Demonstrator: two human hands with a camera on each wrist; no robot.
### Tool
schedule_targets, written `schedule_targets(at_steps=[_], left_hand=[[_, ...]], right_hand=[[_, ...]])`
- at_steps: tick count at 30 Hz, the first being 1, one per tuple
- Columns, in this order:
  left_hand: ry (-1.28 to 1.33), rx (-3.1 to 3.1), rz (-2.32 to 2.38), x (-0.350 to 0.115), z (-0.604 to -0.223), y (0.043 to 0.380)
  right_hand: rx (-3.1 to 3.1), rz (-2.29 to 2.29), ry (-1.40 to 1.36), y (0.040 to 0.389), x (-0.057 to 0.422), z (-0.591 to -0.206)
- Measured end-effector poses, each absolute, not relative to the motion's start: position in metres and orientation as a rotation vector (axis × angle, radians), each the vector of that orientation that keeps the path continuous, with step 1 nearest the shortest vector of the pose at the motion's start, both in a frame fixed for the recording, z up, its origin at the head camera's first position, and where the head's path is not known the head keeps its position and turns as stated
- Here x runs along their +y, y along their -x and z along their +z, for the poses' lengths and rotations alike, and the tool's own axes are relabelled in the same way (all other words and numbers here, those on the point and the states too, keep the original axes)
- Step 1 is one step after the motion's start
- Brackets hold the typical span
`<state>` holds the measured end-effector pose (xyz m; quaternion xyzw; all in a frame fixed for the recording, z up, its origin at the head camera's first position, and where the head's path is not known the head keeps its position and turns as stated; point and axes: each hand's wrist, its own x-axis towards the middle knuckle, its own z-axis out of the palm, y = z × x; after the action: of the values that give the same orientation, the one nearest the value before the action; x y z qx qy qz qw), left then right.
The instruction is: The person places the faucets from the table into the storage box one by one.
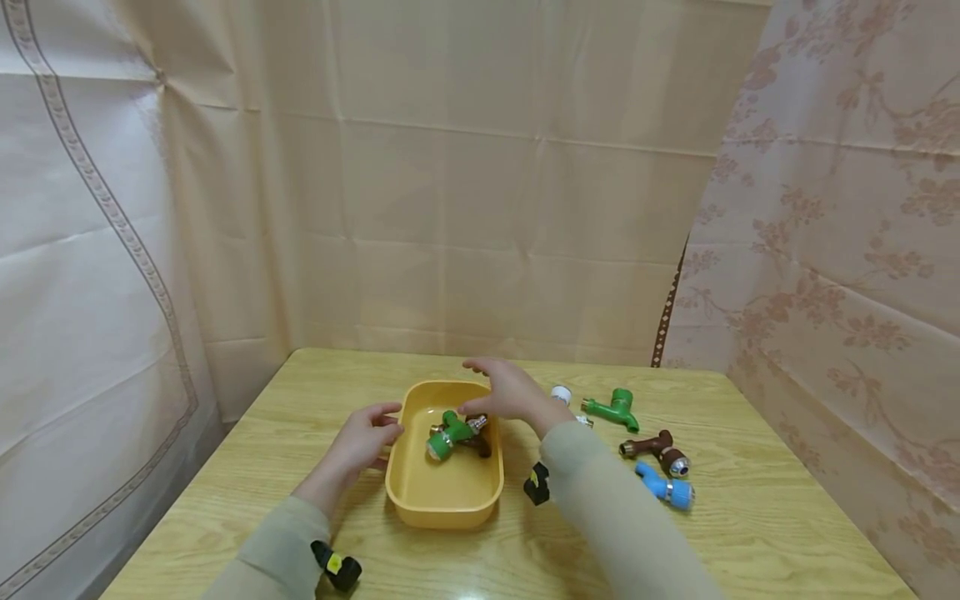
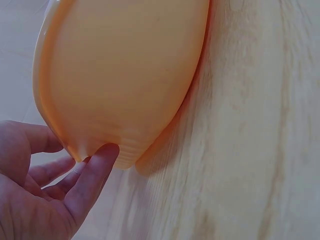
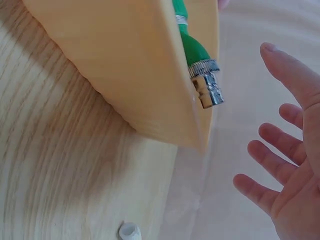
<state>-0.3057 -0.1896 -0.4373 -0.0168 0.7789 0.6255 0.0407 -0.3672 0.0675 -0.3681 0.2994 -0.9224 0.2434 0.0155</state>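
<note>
A yellow plastic basin point(image 1: 442, 507) stands on the table. Inside it, a green tap point(image 1: 442, 443) with a silver nozzle lies on top of a dark brown tap point(image 1: 484, 442), which is partly covered. My left hand point(image 1: 358, 442) is at the basin's left side, its fingertips touching the rim and outer wall point(image 2: 125, 90). Over the basin's far right corner, my right hand point(image 1: 513, 392) is spread with nothing in it. In the right wrist view its fingers point(image 3: 280, 145) are apart from the green tap's silver nozzle point(image 3: 207, 90), which shows above the rim.
Right of the basin lie another green tap point(image 1: 618, 408), another brown tap point(image 1: 660, 452) and a blue tap point(image 1: 667, 486). A white piece point(image 1: 560, 393) is partly hidden behind my right wrist. Curtains point(image 1: 480, 208) hang behind the wooden table point(image 1: 300, 400) and on both sides.
</note>
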Motion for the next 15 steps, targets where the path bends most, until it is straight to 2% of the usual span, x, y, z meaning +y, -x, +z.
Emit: schedule_targets(at_steps=[15], left_hand=[[0.064,2.368,1.939,-0.190,-0.439,0.307]], right_hand=[[-2.774,0.927,-0.860,0.367,0.099,-0.360]])
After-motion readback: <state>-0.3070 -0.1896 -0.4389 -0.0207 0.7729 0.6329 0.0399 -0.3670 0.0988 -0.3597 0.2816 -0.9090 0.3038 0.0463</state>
